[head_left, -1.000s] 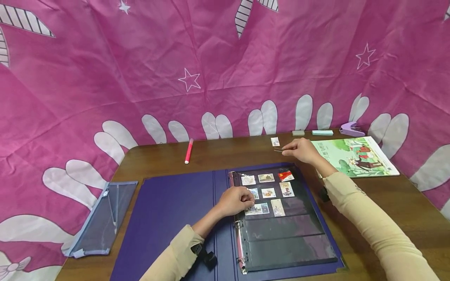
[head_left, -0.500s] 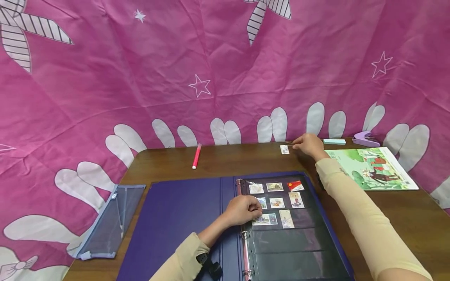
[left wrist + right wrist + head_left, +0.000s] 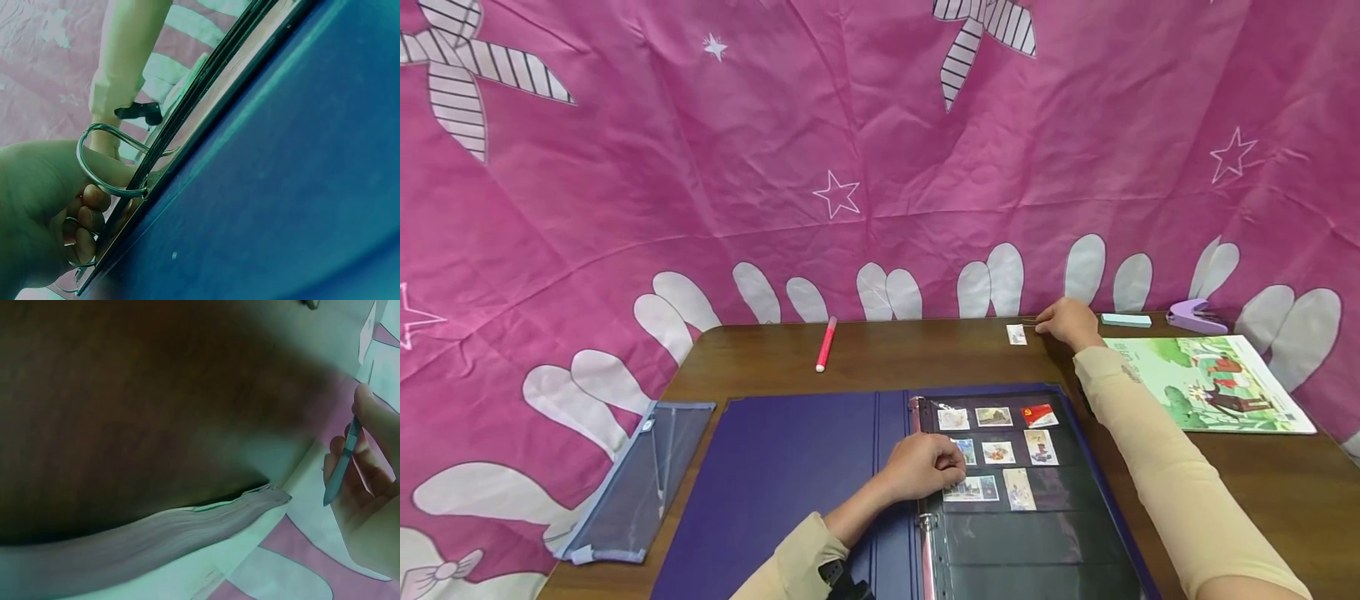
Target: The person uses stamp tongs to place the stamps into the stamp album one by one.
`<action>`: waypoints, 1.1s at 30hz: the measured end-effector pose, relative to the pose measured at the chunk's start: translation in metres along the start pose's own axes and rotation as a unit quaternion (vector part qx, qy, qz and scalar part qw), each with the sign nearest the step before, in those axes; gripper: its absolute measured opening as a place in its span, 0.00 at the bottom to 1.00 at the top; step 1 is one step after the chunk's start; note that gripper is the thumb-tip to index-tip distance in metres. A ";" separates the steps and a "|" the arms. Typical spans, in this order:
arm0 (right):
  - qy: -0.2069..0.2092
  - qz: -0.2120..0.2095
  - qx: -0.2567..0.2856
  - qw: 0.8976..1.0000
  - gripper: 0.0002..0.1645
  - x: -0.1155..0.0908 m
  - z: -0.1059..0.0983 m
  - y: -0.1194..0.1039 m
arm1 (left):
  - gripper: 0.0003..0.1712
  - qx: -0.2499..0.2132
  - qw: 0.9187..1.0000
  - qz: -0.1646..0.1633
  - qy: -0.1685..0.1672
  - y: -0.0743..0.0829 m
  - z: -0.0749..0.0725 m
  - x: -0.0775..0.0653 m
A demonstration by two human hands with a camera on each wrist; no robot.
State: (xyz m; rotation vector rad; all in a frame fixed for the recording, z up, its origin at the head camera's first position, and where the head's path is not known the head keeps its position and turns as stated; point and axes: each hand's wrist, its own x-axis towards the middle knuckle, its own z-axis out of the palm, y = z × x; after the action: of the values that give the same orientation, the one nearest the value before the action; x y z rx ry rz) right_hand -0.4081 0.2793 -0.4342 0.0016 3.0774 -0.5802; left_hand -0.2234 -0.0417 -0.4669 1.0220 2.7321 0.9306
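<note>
My right hand [image 3: 1070, 322] holds a pair of tweezers [image 3: 347, 453] between thumb and fingers at the back of the table. Their tips are at the upper right corner of a small loose stamp [image 3: 1017, 335]; I cannot tell whether they grip it. My left hand [image 3: 923, 467] rests on the black pocket page [image 3: 1022, 537] of an open blue ring album [image 3: 790, 467], fingers loosely curled, next to the metal rings [image 3: 112, 159]. It partly covers a stamp in the second row. Several stamps, including a red one [image 3: 1039, 415], fill the page's upper rows.
A green picture book [image 3: 1210, 387] lies right of my right forearm, with a purple hole punch [image 3: 1197, 317] and a pale turquoise box [image 3: 1126, 320] behind it. A red marker [image 3: 826, 344] lies at the back left. A blue zip pouch [image 3: 640, 479] is left of the album.
My right hand and the tweezers have moved from the near side of the loose stamp round to its far right corner. My left hand stays on the page. The head view has shifted.
</note>
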 end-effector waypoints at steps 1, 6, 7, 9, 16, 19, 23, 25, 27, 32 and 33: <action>-0.001 0.000 0.000 1.000 0.17 0.000 0.001 0.000 | 0.02 0.002 1.000 0.001 0.000 0.000 0.000 0.000; -0.002 0.000 -0.004 1.000 0.17 0.001 0.003 0.001 | 0.02 -0.002 1.000 0.008 0.002 0.000 0.000 0.000; -0.003 0.000 -0.004 1.000 0.17 0.001 0.004 0.001 | 0.02 -0.002 1.000 0.010 0.003 0.000 0.000 0.000; -0.007 -0.002 -0.004 1.000 0.17 0.001 0.004 0.002 | 0.02 -0.002 1.000 0.010 0.004 0.000 0.000 -0.001; -0.011 0.001 -0.014 1.000 0.15 0.002 0.009 0.003 | 0.02 -0.001 1.000 0.009 0.002 0.001 -0.001 -0.001; 0.005 0.000 -0.011 1.000 0.12 0.001 0.009 0.000 | 0.02 -0.003 1.000 0.003 0.003 0.002 -0.001 -0.001; 0.020 0.000 0.002 1.000 0.11 -0.002 0.007 -0.004 | 0.02 -0.002 1.000 -0.001 0.002 0.002 -0.001 -0.001; 0.021 -0.003 0.004 1.000 0.11 -0.003 0.007 -0.004 | 0.02 -0.002 1.000 0.000 0.000 0.001 -0.001 -0.001; 0.023 -0.006 0.005 1.000 0.11 -0.004 0.006 -0.004 | 0.02 -0.002 1.000 0.001 -0.001 0.001 0.000 -0.001; 0.049 -0.020 0.022 0.998 0.13 -0.007 0.001 -0.005 | 0.02 -0.005 1.000 0.000 0.001 0.001 -0.001 -0.001; 0.058 -0.026 0.028 0.998 0.13 -0.008 -0.001 -0.006 | 0.02 -0.006 1.000 -0.002 0.000 0.001 -0.001 -0.001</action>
State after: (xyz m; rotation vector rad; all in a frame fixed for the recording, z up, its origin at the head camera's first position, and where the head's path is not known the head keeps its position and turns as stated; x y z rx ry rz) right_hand -0.3997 0.2740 -0.4312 -0.0449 3.1799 -0.6937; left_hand -0.2223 -0.0424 -0.4660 1.0127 2.7244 0.9451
